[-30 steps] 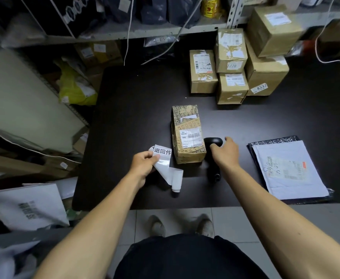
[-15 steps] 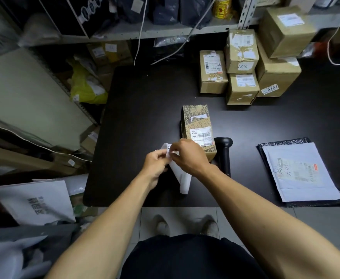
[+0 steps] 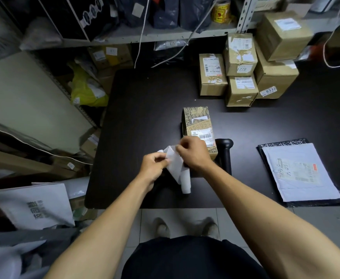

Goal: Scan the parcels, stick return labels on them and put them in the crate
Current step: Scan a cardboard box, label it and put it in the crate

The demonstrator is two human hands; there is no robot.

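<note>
Since a second ago my right hand [image 3: 193, 155] has left the black scanner [image 3: 224, 156] and joined my left hand [image 3: 154, 165] on the label strip [image 3: 176, 168]. Dark table [image 3: 145, 109] carries all; cardboard boxes [image 3: 243, 73] stacked at its far edge, grey mailer [image 3: 298, 174] at right. Patterned parcel [image 3: 198, 123] lies mid-table, just beyond my hands, scanner touching its right side. Both hands have fingers curled tight, pinching the strip's top end; its loose tail curls down to the table. Fingertip detail is blurred, can't tell if a label is peeled.
</note>
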